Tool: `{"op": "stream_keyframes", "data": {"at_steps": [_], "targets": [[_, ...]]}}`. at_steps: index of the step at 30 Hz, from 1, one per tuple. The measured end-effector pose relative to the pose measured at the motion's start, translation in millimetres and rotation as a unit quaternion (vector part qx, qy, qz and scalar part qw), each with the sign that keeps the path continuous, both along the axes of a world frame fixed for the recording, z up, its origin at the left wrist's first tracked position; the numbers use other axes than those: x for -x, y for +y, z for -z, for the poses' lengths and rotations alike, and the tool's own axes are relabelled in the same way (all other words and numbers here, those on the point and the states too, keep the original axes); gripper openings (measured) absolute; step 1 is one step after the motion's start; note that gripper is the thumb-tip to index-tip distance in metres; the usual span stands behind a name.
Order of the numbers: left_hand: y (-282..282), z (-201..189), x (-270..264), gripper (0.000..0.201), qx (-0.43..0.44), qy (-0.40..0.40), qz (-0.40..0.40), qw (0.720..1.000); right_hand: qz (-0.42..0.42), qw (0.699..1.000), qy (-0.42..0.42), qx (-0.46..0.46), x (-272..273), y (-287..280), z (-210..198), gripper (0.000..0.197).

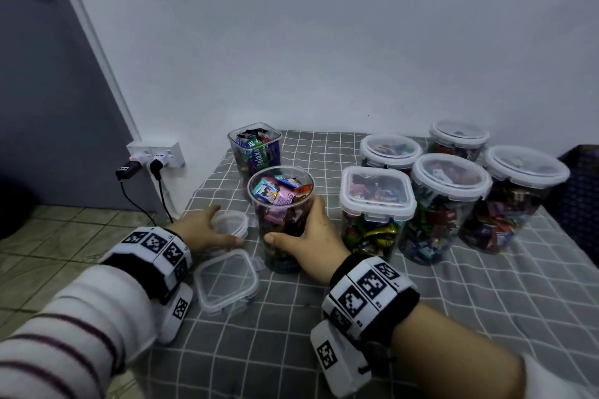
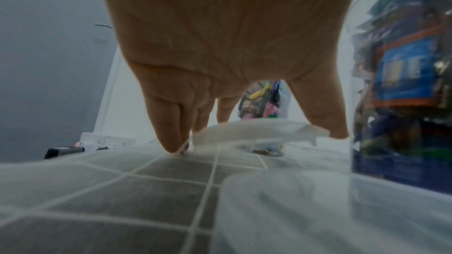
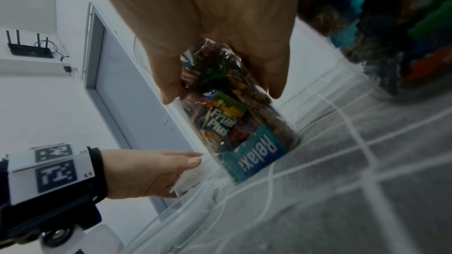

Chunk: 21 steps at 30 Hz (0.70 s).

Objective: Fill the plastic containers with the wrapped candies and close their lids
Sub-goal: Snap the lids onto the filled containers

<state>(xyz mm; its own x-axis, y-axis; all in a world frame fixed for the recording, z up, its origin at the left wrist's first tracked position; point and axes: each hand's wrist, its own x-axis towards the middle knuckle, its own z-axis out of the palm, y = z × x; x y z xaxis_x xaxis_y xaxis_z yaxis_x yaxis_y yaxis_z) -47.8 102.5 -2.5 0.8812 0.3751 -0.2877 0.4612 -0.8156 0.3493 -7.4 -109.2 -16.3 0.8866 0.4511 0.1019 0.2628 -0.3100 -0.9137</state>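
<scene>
A round clear container [image 1: 281, 204] packed with wrapped candies stands open on the grey checked cloth [image 1: 421, 317]. My right hand [image 1: 299, 225] grips its side, thumb in front and fingers round the back; in the right wrist view the hand [image 3: 222, 96] wraps the container [image 3: 234, 128]. Just left of it lies the round lid [image 1: 234, 220]. My left hand [image 1: 227, 226] holds that lid between fingers and thumb; the left wrist view shows the hand [image 2: 257, 140] straddling the lid [image 2: 254, 129]. An open square container [image 1: 254, 152] of candies stands behind.
A loose square lid [image 1: 227, 282] lies near my left wrist. Several lidded, filled containers [image 1: 450, 204] crowd the right side. The cloth's left edge drops to a tiled floor [image 1: 48, 236]; a wall socket with plugs [image 1: 155, 155] sits beyond it.
</scene>
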Motion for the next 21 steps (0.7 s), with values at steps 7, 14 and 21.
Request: {"op": "stream_keyframes", "data": {"at_steps": [7, 14, 21], "targets": [[-13, -17, 23, 0.070, -0.111, -0.011, 0.068, 0.991, -0.012, 1.000, -0.007, 0.002, 1, -16, 1, 0.082], [-40, -17, 49, 0.084, -0.218, 0.129, 0.119, 0.960, -0.017, 0.999, -0.025, 0.011, 4, -25, -1, 0.080], [-50, -17, 62, 0.097, -0.196, 0.136, 0.145, 0.960, -0.016, 0.999, -0.029, 0.029, 9, -38, -4, 0.076]]}}
